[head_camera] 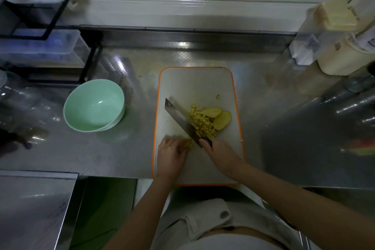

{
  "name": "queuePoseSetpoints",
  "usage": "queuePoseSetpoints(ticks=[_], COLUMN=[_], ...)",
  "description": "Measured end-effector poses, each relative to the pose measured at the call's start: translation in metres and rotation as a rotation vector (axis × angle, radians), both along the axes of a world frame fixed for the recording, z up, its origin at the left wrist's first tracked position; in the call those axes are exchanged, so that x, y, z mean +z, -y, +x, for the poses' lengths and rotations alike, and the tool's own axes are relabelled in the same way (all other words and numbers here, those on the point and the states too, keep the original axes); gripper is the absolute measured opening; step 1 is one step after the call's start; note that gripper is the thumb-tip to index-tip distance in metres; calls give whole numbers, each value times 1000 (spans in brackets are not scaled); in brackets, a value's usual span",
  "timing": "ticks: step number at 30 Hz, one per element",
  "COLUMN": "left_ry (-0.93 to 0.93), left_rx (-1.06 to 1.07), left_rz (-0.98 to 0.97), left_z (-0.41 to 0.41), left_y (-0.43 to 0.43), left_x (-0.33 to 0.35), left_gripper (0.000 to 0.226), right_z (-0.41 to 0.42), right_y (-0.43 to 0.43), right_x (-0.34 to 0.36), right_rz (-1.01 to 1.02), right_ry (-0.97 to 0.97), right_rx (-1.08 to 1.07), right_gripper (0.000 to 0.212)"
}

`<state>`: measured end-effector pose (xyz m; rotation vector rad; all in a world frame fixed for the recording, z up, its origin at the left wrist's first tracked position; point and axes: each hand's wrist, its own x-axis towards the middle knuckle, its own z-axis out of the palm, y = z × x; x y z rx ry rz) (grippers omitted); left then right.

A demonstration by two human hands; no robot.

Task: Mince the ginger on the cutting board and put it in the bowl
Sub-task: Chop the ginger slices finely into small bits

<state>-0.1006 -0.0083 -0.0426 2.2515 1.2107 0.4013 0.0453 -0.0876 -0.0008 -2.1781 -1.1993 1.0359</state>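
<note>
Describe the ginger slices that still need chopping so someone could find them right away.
Find the orange-rimmed cutting board on the steel counter. Just right of the minced pile lie two ginger slices. They alone are smooth, flat ovals, not tiny bits.

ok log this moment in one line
step: mincing | right hand: holds knife, blade at ginger pile | left hand: on board beside blade | slices: two uncut | bowl: empty, left of board
</note>
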Motion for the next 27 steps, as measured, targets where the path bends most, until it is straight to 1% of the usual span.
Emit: queuePoseSetpoints(ticks=[5, 7, 10, 17, 23, 24, 26, 27], left_ry=[-12, -15, -34, -39, -20, -25, -45, -54], left_rx=[30, 42, 31, 40, 29, 27, 32, 30], left_rz=[-30, -21, 16, 34, 49, 51, 44, 43], left_z=[-5, -7, -6, 1, 1, 1, 2, 2], left_y=[-1, 0, 2, -1, -2, -2, -2, -1], left_x=[2, 0, 2, 2, 0, -1, 0, 1], left_gripper=[19, 15, 7, 11, 6, 6, 9, 10], right_z=[-4, -7, -9, -15, -25, -27, -30, -28], right_y=[3, 6, 6, 5, -2, -1, 2, 2], right_x=[0, 0, -5, -9, -9, -8, -13, -12], right_rz=[46, 58, 17, -46, -114, -117, -76, -75], right_ry=[-17, -16, -2, 43, 205, 241, 339, 362], right_rx=[-2, 8, 31, 45, 67, 66, 118, 144], right_gripper=[34, 30, 35, 40, 43, 52, 82, 83])
